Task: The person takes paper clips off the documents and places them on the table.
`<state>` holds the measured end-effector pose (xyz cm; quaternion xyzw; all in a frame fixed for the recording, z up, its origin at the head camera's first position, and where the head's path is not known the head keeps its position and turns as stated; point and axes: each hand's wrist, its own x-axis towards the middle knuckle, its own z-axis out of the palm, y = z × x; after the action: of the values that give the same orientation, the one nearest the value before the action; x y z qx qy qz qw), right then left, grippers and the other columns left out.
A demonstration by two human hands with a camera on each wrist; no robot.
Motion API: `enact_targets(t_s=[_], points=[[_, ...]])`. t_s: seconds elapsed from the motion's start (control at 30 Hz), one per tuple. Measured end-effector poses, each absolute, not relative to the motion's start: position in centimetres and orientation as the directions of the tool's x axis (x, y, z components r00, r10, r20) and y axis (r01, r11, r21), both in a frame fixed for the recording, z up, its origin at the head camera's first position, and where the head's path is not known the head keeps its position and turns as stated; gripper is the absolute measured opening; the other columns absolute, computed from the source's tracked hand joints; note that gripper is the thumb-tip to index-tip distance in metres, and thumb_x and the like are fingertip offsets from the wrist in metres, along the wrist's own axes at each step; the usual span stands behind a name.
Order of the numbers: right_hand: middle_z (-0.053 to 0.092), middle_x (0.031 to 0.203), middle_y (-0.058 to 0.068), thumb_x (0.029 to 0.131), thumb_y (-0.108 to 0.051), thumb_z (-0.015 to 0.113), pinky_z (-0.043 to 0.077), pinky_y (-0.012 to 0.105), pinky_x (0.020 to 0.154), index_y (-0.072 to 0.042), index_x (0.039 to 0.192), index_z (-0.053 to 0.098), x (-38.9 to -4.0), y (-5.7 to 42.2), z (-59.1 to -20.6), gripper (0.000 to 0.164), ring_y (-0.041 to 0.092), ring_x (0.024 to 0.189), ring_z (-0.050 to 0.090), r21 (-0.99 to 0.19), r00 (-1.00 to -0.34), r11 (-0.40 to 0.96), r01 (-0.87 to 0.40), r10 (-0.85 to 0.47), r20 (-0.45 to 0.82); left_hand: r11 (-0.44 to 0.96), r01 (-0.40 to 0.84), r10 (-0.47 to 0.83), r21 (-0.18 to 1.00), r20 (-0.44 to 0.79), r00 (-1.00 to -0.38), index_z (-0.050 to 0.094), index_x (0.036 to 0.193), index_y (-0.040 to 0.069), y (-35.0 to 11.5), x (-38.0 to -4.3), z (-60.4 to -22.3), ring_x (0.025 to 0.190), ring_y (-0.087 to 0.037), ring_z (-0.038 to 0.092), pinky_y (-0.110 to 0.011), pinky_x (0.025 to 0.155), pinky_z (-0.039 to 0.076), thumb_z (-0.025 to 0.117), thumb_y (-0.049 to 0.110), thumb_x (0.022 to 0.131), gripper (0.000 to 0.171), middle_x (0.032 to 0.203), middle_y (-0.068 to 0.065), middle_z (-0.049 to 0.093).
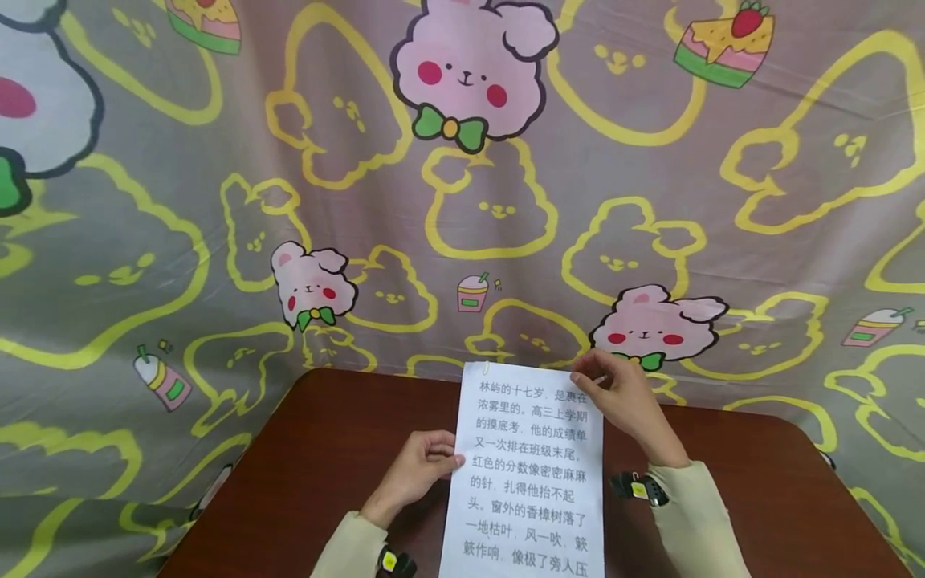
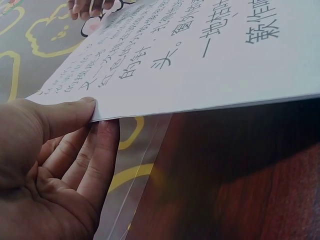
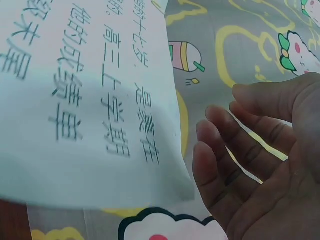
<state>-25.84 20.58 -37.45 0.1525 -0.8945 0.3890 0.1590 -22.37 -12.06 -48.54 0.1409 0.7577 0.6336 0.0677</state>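
Note:
A white sheet of paper [image 1: 531, 474] printed with large Chinese characters is held up above the table, its lower end cut off by the head view. At its top left a small pale clip [image 1: 486, 368] shows. My left hand [image 1: 422, 474] pinches the left edge; in the left wrist view the thumb [image 2: 75, 112] lies on the printed face and the fingers are behind. Close to the top right corner is my right hand [image 1: 621, 393]. The right wrist view shows its fingers [image 3: 240, 150] loosely bent and apart from the paper, with nothing between them.
A dark reddish-brown table [image 1: 325, 425] lies under the paper. Behind it and at both sides hangs a grey cloth [image 1: 499, 281] with yellow outlines and cartoon rabbits. Each wrist wears a black band with a small device [image 1: 639, 488].

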Motion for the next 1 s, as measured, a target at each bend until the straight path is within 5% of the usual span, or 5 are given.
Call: enact_targets(t_s=[0.3, 0.63, 1.0], points=[[0.074, 0.106, 0.013, 0.097, -0.012, 0.072, 0.055, 0.034, 0.086, -0.005, 0.114, 0.071, -26.6, 19.1, -37.2, 0.018, 0.026, 0.091, 0.069, -0.66, -0.908, 0.641, -0.393, -0.154, 0.39, 0.142, 0.121, 0.307, 0.982, 0.073, -0.949, 0.069, 0.114, -0.011, -11.9, -22.2, -48.5, 0.084, -0.013, 0.076, -0.025, 0.073, 0.063, 0.07, 0.002, 0.097, 0.022, 0.103, -0.026, 0.076], [0.075, 0.109, 0.015, 0.097, -0.007, 0.072, 0.055, 0.057, 0.097, -0.006, 0.11, 0.073, -27.4, 17.6, -37.6, 0.014, 0.037, 0.105, 0.071, -0.664, -0.887, 0.604, -0.44, -0.179, 0.425, 0.137, 0.13, 0.321, 0.982, 0.08, -0.944, 0.069, 0.114, -0.011, -11.7, -22.2, -48.3, 0.088, -0.021, 0.077, -0.026, 0.074, 0.064, 0.07, 0.003, 0.097, 0.022, 0.103, -0.027, 0.076], [0.075, 0.112, 0.014, 0.096, -0.008, 0.072, 0.057, 0.056, 0.101, -0.007, 0.114, 0.072, -28.7, 14.5, -37.3, 0.018, 0.034, 0.106, 0.072, -0.683, -0.884, 0.564, -0.464, -0.246, 0.397, 0.141, 0.132, 0.321, 0.981, 0.08, -0.944, 0.069, 0.112, -0.011, -11.8, -22.1, -48.3, 0.086, -0.017, 0.076, -0.025, 0.074, 0.063, 0.069, 0.001, 0.096, 0.02, 0.103, -0.028, 0.076]])
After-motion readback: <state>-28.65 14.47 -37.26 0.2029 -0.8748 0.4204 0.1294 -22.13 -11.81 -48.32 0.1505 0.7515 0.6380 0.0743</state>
